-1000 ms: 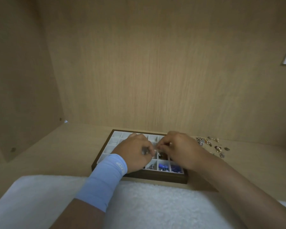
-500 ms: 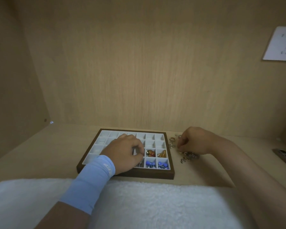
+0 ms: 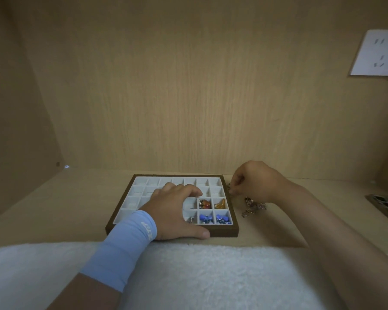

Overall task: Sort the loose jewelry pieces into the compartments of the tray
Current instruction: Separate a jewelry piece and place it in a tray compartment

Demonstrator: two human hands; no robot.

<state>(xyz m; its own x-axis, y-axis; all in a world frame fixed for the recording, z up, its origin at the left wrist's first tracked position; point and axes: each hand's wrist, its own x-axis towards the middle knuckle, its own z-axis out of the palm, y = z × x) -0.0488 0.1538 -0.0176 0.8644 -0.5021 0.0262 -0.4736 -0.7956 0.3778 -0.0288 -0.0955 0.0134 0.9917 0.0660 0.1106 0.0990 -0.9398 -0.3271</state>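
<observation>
Brown tray [image 3: 224, 232], white cells holding blue, amber pieces [image 3: 205, 218]; left fingers [image 3: 188, 191] relaxed, right fingers [image 3: 236, 185] pinching jewelry [image 3: 253, 205].

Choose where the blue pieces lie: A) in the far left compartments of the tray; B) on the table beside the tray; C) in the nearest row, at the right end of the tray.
C: the blue pieces fill two compartments at the right end of the tray's nearest row, next to the orange pieces.

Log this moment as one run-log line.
left hand: rests on tray | right hand: pinches loose jewelry beside tray | filled: near-right compartments
</observation>
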